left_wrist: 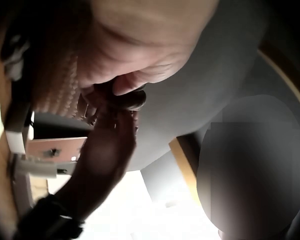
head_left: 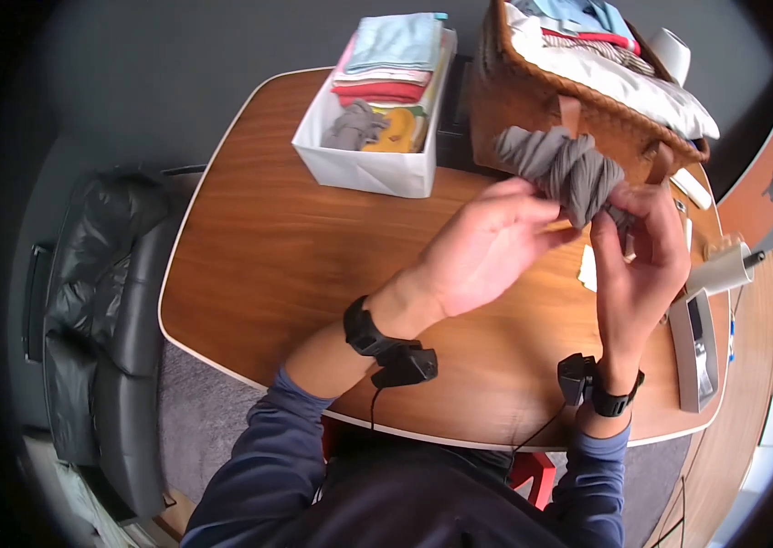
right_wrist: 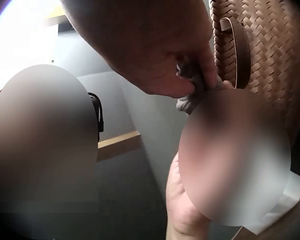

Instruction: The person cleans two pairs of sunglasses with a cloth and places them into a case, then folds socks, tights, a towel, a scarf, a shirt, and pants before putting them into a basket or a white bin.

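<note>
A grey bunched-up cloth (head_left: pixel 583 178), twisted into a knotted bundle, is held up over the table in the head view. My left hand (head_left: pixel 492 247) pinches its lower left side between thumb and fingers. At its lower right end my right hand (head_left: pixel 650 256) grips it with curled fingers. In the left wrist view the left hand (left_wrist: pixel 145 42) covers most of the cloth (left_wrist: pixel 127 100), which looks dark there. Only a small end of the cloth (right_wrist: pixel 187 102) shows by the right hand (right_wrist: pixel 145 55) in the right wrist view.
A white box (head_left: pixel 364 171) holds folded cloths and a similar grey bundle (head_left: pixel 356 126). Behind my hands stands a brown woven basket (head_left: pixel 519 110) heaped with clothes. On the wooden table (head_left: pixel 249 247), a grey tray (head_left: pixel 686 361) and a white roll (head_left: pixel 720 272) lie at right.
</note>
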A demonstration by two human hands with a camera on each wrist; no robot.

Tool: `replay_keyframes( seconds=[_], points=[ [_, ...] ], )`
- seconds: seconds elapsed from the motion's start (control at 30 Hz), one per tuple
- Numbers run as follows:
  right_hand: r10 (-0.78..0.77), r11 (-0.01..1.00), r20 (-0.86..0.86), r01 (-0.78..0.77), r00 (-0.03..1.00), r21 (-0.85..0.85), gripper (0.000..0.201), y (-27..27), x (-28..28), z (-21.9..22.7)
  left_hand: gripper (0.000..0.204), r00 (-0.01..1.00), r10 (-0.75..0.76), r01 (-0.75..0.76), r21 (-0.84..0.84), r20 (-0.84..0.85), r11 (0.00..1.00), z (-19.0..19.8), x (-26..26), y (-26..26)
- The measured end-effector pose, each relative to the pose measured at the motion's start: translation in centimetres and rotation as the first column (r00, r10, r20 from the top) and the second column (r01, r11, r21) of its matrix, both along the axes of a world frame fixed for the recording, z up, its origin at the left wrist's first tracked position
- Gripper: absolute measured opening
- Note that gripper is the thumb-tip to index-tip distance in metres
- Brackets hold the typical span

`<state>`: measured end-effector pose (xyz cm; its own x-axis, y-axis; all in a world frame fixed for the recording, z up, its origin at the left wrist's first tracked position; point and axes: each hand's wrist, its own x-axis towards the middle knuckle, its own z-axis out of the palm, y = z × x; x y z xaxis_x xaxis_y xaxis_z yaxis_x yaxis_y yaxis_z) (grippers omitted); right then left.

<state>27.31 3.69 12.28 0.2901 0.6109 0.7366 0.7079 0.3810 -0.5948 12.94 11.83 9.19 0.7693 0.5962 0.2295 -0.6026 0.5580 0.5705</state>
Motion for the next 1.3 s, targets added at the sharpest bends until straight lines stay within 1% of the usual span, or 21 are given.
replay_keyframes(
  seconds=[0.07,0.13,0.17,0.2,0.23,0.27,0.3,0.33,0.37,0.43,0.47,0.5,0.6,0.7,0.8,0.9,1.0,1.1,1.2,1.23,1.3],
  points=[
    [0.024,1.0,0.18,-0.027,0.983,0.01,0.021,0.1,-1.0,0.2,0.029,0.993,-0.084,0.097,-0.174,0.078,0.98,0.6,-0.3,-0.1],
    [0.095,0.995,0.314,-0.102,0.945,0.007,0.023,0.3,-2.1,0.3,0.031,0.993,0.106,-0.1,-0.106,0.056,0.989,0.0,-0.1,-0.1],
    [0.125,0.992,0.308,-0.118,0.943,-0.041,0.026,0.3,-2.8,0.3,0.032,0.979,0.199,-0.195,-0.071,0.05,0.978,-0.3,-0.2,0.0],
    [0.164,0.986,0.286,-0.147,0.944,-0.082,0.027,0.2,-3.2,0.5,0.033,0.959,0.283,-0.285,-0.075,-0.032,0.956,-0.4,-0.7,0.4],
    [0.2,0.978,0.262,-0.174,0.944,-0.118,0.028,0.1,-3.3,0.8,0.035,0.93,0.359,-0.356,0.059,-0.075,0.933,-0.3,-1.6,1.3],
    [0.202,0.978,0.243,-0.184,0.949,-0.093,0.027,0.2,-3.2,0.9,0.037,0.849,0.498,-0.438,0.294,-0.177,0.85,-0.1,-2.7,2.8],
    [0.204,0.979,0.223,-0.193,0.953,-0.07,0.027,0.3,-2.9,1.0,0.038,0.733,0.638,-0.459,0.519,-0.237,0.721,0.1,-4.2,5.0],
    [0.2,0.98,0.197,-0.194,0.96,-0.045,0.026,0.3,-2.5,1.0,0.041,0.522,0.796,-0.351,0.773,-0.306,0.528,0.1,-6.5,8.2],
    [0.183,0.983,0.144,-0.178,0.972,-0.052,0.024,0.1,-2.2,1.2,0.045,0.286,0.919,-0.138,0.937,-0.271,0.319,0.6,-8.9,11.4],
    [0.144,0.987,0.037,-0.141,0.989,-0.07,0.021,-0.5,-1.4,1.6,0.046,-0.124,0.96,0.337,0.9,-0.249,0.277,3.4,-11.3,14.8],
    [0.157,0.986,-0.112,-0.163,0.981,-0.048,0.017,-0.6,-1.1,1.4,0.048,-0.183,0.97,0.508,0.829,-0.162,0.234,2.6,-12.3,17.3],
    [0.15,0.986,-0.163,-0.159,0.975,-0.046,0.015,-1.0,-0.5,1.6,0.05,-0.219,0.974,0.659,0.727,-0.063,0.195,1.0,-12.8,19.4],
    [0.13,0.992,-0.281,-0.125,0.951,0.034,0.014,-2.2,1.3,2.1,0.053,-0.175,0.984,0.757,0.637,-0.015,0.144,-1.7,-13.3,20.8],
    [0.057,0.995,-0.298,-0.031,0.953,0.094,0.012,-3.0,3.3,2.8,0.048,-0.126,0.986,0.844,0.535,0.112,0.047,-1.4,-13.6,21.2],
    [0.13,0.984,-0.316,-0.084,0.94,0.154,0.013,-3.4,4.8,2.8,0.038,-0.139,0.954,0.769,0.636,0.265,-0.065,-2.5,-14.8,22.0],
    [0.152,0.982,-0.329,-0.106,0.932,0.155,0.014,-3.9,5.3,2.9,0.024,-0.166,0.975,0.6,0.8,0.148,-0.019,-3.3,-15.7,23.1],
    [0.177,0.98,-0.342,-0.132,0.923,0.152,0.015,-4.2,5.5,3.1,0.015,-0.131,0.981,0.642,0.766,0.146,-0.029,-3.3,-15.7,23.3],
    [0.186,0.978,-0.334,-0.143,0.924,0.151,0.015,-4.3,5.5,3.4,0.01,-0.139,0.979,0.791,0.611,0.149,0.02,-3.9,-16.3,24.6],
    [0.193,0.975,-0.328,-0.143,0.925,0.17,0.015,-4.5,5.4,3.8,0.009,0.031,0.913,0.7,0.643,0.406,-0.31,-4.2,-16.3,23.6],
    [0.19,0.973,-0.327,-0.134,0.926,0.187,0.015,-4.5,5.8,3.8,0.009,0.099,0.811,0.572,0.635,0.576,-0.52,-4.0,-15.7,23.2],
    [0.205,0.961,-0.324,-0.127,0.924,0.245,0.016,-4.7,6.9,3.6,0.011,0.001,0.915,0.396,0.84,0.404,-0.371,0.0,-10.1,17.4]
  ],
)
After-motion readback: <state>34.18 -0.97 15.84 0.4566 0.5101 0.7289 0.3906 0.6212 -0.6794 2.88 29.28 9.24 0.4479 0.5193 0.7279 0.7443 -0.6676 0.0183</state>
